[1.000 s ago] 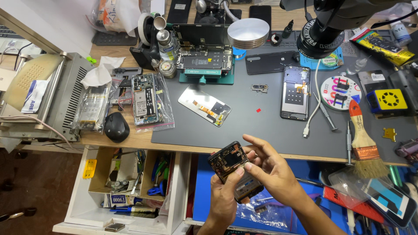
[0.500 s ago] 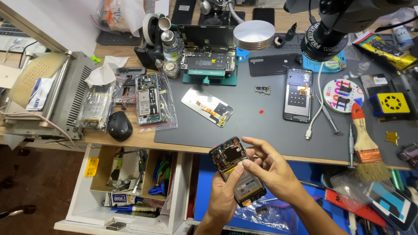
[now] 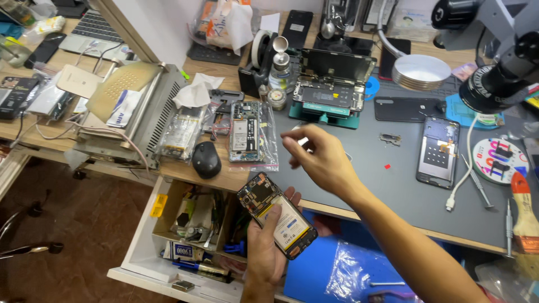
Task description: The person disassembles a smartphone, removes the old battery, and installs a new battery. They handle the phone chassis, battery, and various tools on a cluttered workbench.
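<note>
My left hand (image 3: 268, 255) grips an opened black phone (image 3: 276, 223) in front of the desk edge, back side up, with its yellowish battery and circuit board exposed. My right hand (image 3: 320, 160) is off the phone, raised over the dark grey work mat (image 3: 365, 185). Its thumb and fingers curl close together. Whether they pinch a small part I cannot tell. A pale sliver of something on the mat shows just beyond the fingers and is mostly hidden by the hand.
A second opened phone frame (image 3: 438, 151) and a white cable (image 3: 461, 188) lie on the mat's right side. A bagged phone (image 3: 247, 134) and a black mouse (image 3: 206, 160) are to the left. A green holder (image 3: 331, 98), a microscope (image 3: 502, 78), a brush (image 3: 525, 216) and an open parts drawer (image 3: 188, 224) surround the mat.
My right hand has left the phone and lifted up over the mat. The left hand alone now holds the phone. The camera view has shifted left.
</note>
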